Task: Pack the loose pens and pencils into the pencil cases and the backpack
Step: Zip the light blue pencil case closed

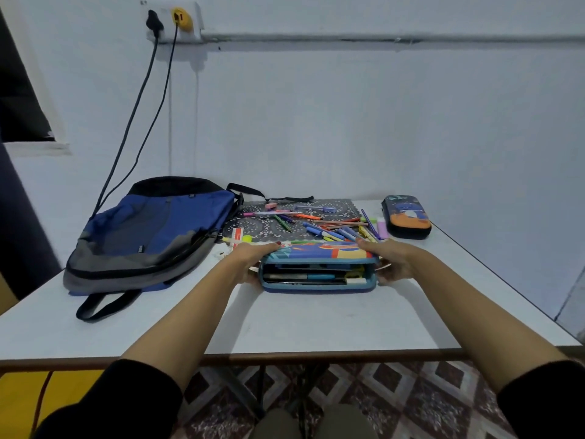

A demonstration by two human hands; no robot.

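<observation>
1. Two hands are clamped on one thing. The left hand point(253, 259) grips the left end of the teal pencil case point(318, 275) and the right hand point(384, 261) grips the right end. Fingers lie over the lid, with the thumbs lower down. Neither hand is free.
2. The case lies flat on the bench point(316, 321), its lid raised a crack toward the person. Pens show inside in layers. The hold at both ends is probably to bring the lid down level on a full load, so nothing gets pinched. It could equally be an opening move.
3. Just behind the case, loose pens and pencils point(319, 231) lie scattered on a patterned mat point(253, 228), all within easy reach. Many are not yet packed.
4. A dark pencil case point(406, 217) sits closed at the far right, just beside the scatter. It is likely the next one to fill.
5. The backpack point(152, 236) lies flat on the left of the bench, touching the mat's edge. It looks closed, so it would need opening before anything goes in.
6. Two cables point(136, 122) hang from a wall socket down behind the backpack, clear of the work.
</observation>
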